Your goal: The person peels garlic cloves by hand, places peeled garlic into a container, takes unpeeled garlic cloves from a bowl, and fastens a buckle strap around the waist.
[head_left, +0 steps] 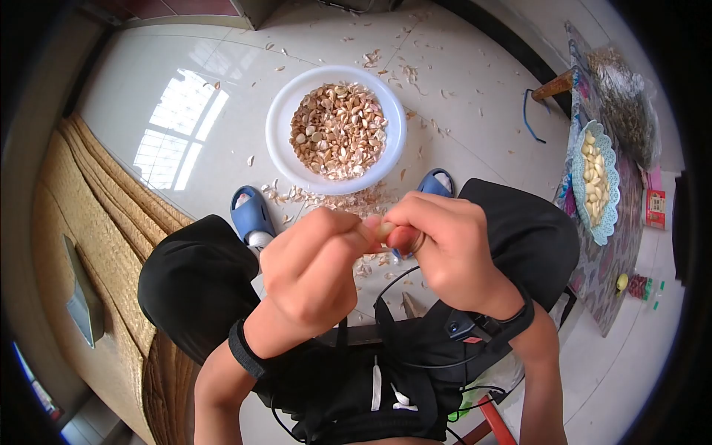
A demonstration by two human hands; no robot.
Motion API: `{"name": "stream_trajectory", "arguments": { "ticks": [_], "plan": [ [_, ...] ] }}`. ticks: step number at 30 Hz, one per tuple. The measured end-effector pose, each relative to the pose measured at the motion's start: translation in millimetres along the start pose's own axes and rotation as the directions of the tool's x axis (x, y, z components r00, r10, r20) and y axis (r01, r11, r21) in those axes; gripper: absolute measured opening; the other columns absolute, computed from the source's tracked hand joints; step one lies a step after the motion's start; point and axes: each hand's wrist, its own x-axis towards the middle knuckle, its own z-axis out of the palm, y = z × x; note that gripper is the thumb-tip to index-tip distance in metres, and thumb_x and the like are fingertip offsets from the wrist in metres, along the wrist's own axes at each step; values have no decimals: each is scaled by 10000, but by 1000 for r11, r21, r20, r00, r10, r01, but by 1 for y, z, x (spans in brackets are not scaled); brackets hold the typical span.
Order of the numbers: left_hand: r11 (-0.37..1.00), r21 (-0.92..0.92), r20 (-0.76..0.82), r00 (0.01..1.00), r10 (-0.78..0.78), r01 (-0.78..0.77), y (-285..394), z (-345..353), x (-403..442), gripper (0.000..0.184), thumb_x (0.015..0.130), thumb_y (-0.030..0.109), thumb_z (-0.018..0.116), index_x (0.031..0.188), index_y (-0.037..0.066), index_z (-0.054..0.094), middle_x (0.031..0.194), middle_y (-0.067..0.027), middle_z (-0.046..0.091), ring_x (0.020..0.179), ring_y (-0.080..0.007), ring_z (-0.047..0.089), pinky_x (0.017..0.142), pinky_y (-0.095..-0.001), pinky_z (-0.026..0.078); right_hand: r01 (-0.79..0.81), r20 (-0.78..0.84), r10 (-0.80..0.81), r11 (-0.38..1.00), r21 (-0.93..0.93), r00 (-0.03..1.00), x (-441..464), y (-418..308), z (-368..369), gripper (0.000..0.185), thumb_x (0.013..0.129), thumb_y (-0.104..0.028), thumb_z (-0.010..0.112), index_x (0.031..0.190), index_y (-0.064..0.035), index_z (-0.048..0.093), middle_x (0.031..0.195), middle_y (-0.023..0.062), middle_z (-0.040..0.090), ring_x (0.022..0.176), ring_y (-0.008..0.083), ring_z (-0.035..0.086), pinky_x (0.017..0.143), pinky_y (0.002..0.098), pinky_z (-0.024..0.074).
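Between my two hands, over the gap between my knees, is a pale garlic clove (pixel 385 231). My left hand (pixel 315 259) is closed, its thumb and fingertips pinching the clove from the left. From the other side my right hand (pixel 445 245) pinches it too, fingers curled. Part of the clove is hidden by the fingertips. Beyond my hands, a white plastic basin (pixel 276 141) on the floor holds many unpeeled garlic cloves (pixel 341 130). Peeled cloves (pixel 595 178) lie in a light-blue scalloped basket (pixel 610 204) on the right.
Garlic skins (pixel 356 199) litter the tiled floor (pixel 245 96) around the basin. Blue slippers (pixel 254 215) are on my feet. The basket stands on a patterned cloth-covered table (pixel 627 230), beside a plastic bag of dried stuff (pixel 627 100). A folded woven mat (pixel 100 274) stands at left.
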Motion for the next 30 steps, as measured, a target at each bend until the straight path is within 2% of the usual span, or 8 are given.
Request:
{"name": "stream_trajectory", "arguments": {
  "ticks": [5,8,11,14,17,21,24,30],
  "plan": [
    [907,-291,90,953,-290,304,1,-2,-1,164,595,-168,539,712,-56,518,626,-103,503,491,-189,504,446,-247,411,326,-112,-378,889,-321,919,2,5,7,189,580,74,590,754,27,533,650,84,499,542,210,493,469,287,407],
    [637,-494,258,799,-542,592,5,-3,-2,170,673,-179,450,754,-57,538,670,-98,541,454,-87,443,400,-191,346,427,-82,-524,766,-481,848,2,9,7,216,564,54,601,769,28,540,657,75,475,544,208,477,461,285,400],
    [528,-560,288,748,-598,639,7,-3,-2,203,650,-196,414,745,-57,527,676,-104,546,455,-92,455,400,-192,351,435,-40,-543,712,-551,839,3,8,8,219,555,50,602,763,26,540,654,71,469,546,212,477,458,287,399],
    [898,-321,64,952,-298,303,0,-3,-5,189,550,-160,551,707,-60,515,622,-112,513,468,-200,501,453,-249,426,380,-36,-442,809,-449,896,4,5,10,197,552,63,589,736,21,531,640,69,476,547,215,491,460,292,405],
    [982,-169,-21,996,-91,86,-3,0,-8,206,518,-125,579,707,-63,524,635,-117,522,491,-200,523,443,-258,434,294,-6,-304,927,-231,953,4,4,7,181,554,88,567,711,13,519,616,70,484,543,224,507,464,300,408],
    [970,-241,10,1000,-16,18,-5,-1,-6,227,497,-119,577,716,-72,538,649,-121,533,526,-206,545,445,-266,444,30,114,-34,999,42,993,-1,2,1,184,559,120,539,699,4,511,589,79,485,532,234,515,460,313,404],
    [940,-309,61,990,-130,142,-2,-2,-7,199,543,-156,546,722,-70,536,653,-115,536,506,-166,520,434,-240,417,102,70,-105,994,34,992,-3,4,3,163,572,104,557,689,0,510,611,76,489,544,227,513,469,307,412],
    [300,-682,334,650,-682,666,12,8,-7,74,809,-54,468,743,-21,475,672,-64,514,474,-48,369,408,-176,274,380,54,-445,688,-619,894,-5,5,2,177,576,45,615,716,-4,518,648,86,488,569,201,509,481,289,424]
  ]
}}
